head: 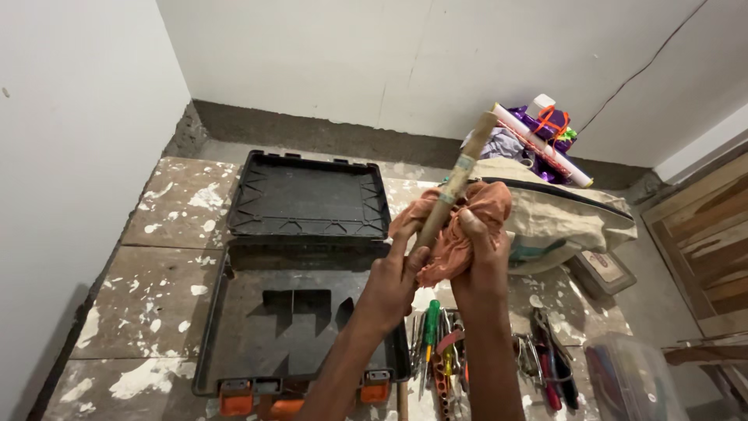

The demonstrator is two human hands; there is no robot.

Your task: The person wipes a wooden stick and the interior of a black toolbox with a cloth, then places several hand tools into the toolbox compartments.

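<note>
My left hand (392,282) grips the lower part of a long wooden handle (461,172) that slants up and to the right. My right hand (480,253) is closed on a crumpled orange cloth (460,222), which is bunched around the handle's middle. Both hands are raised above the floor, just right of an open black tool case (296,257). The handle's lower end is hidden behind my hands.
Several hand tools (483,351), screwdrivers and pliers among them, lie on the paint-spattered floor below my hands. A stuffed beige sack (561,214) lies to the right, with a rolled paper tube (541,146) and purple items behind it. A clear plastic box (631,378) sits at lower right.
</note>
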